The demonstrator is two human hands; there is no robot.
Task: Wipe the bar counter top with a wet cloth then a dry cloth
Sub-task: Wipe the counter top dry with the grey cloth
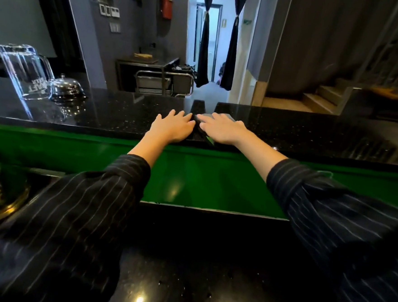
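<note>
A bar: a raised, polished black speckled-stone counter [116, 112] over a green front panel [203, 181], an upturned clear glass beer pitcher [25, 72] and a chrome dome service bell [65, 86] on it.

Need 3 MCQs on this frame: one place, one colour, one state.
1. Where is the glass pitcher?
A) far left on the bar counter
B) on the floor
C) on the stairs

2. What colour is the panel below the counter?
A) red
B) green
C) white

3. The right hand is:
A) hanging idle
B) gripping the pitcher
C) flat on the cloth

Key:
1 A, it stands beside the bell at the left.
2 B, the panel is plainly green.
3 C, the hand lies flat on the grey cloth.
</note>
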